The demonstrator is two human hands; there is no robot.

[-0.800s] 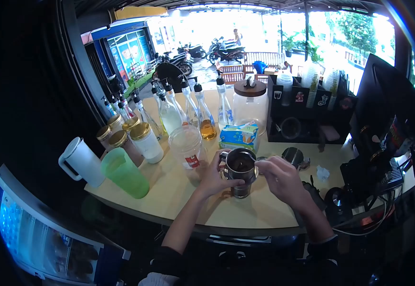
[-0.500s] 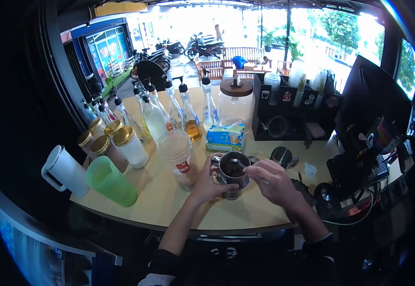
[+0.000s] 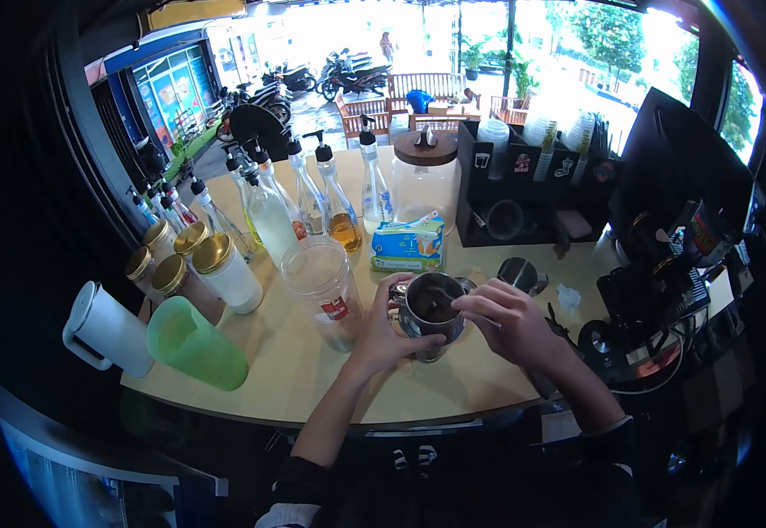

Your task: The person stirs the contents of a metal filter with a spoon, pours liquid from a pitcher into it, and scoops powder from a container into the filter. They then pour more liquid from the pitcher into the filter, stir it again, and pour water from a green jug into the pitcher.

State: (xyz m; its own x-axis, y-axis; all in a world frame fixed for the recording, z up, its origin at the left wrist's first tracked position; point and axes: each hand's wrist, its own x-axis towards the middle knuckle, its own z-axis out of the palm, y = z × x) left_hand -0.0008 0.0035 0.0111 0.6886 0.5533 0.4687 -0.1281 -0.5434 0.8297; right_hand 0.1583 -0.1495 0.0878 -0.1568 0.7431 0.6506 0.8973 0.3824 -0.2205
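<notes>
My left hand [image 3: 386, 334] is wrapped round the near left side of a metal cup [image 3: 420, 327], its fingers at the handle and its thumb across the front. Dark contents show inside the cup. My right hand [image 3: 513, 324] pinches a thin utensil that reaches into the cup's mouth from the right; most of the utensil is hidden by the fingers. Left of the cup stands a clear plastic jar [image 3: 320, 273] with a red label. Behind the cup lies a blue and green tissue pack [image 3: 408, 244]. A second metal cup [image 3: 517, 273] stands to the right.
Pump bottles [image 3: 339, 216] line the back of the wooden counter [image 3: 313, 398]. Gold-lidded jars [image 3: 229, 280], a green pitcher [image 3: 196, 343] and a white pitcher [image 3: 109, 330] stand left. A black cup organizer [image 3: 524, 198], a monitor [image 3: 691, 167] and cables are right. Outside, a person [image 3: 386, 46] stands near motorcycles.
The view has shifted slightly, so the counter items appear further left. My right hand and the utensil have moved a little at the cup's mouth. My left hand keeps its hold on the cup.
</notes>
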